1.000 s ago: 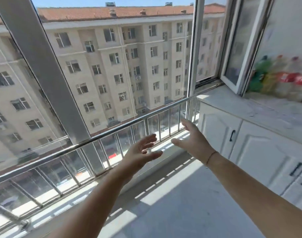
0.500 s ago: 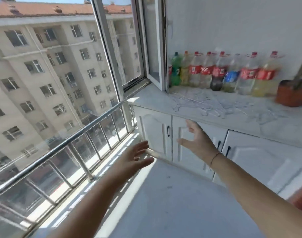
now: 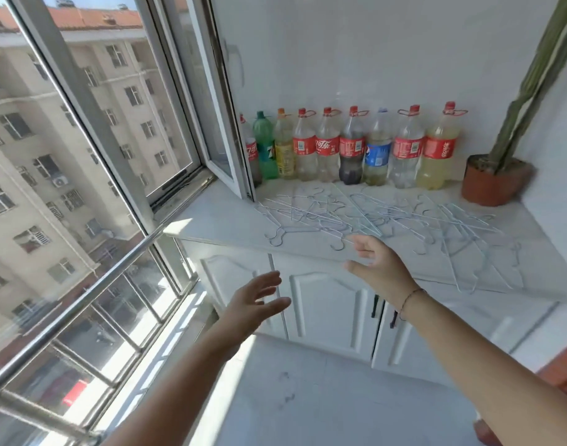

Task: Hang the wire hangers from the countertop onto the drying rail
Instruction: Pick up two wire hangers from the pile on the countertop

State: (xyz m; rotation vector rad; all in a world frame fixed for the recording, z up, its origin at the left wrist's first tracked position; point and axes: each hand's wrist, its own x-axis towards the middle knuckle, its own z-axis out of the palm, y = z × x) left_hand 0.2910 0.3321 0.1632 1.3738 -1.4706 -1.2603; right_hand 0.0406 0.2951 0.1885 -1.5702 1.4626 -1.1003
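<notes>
Several thin wire hangers (image 3: pixel 369 217) lie tangled across the pale marble countertop (image 3: pixel 224 220). My right hand (image 3: pixel 377 268) hovers with straight fingers at the counter's front edge, its fingertips just short of the nearest hanger hooks, holding nothing. Lower and to the left, my left hand (image 3: pixel 255 300) is spread and empty in front of the cabinet doors. A steel rail (image 3: pixel 79 304) runs along the window at the left, ending near the counter's corner. No hanger hangs on the stretch of rail I can see.
A row of plastic drink bottles (image 3: pixel 349 149) lines the wall behind the hangers. An inward-opened window sash (image 3: pixel 224 123) juts over the counter's left end. A potted cactus (image 3: pixel 498 175) stands at the back right. White cabinet doors (image 3: pixel 327 304) sit below the counter.
My view has swung right from the window and rail to the countertop. Both empty hands came with it; my right hand now reaches the counter edge by the hangers.
</notes>
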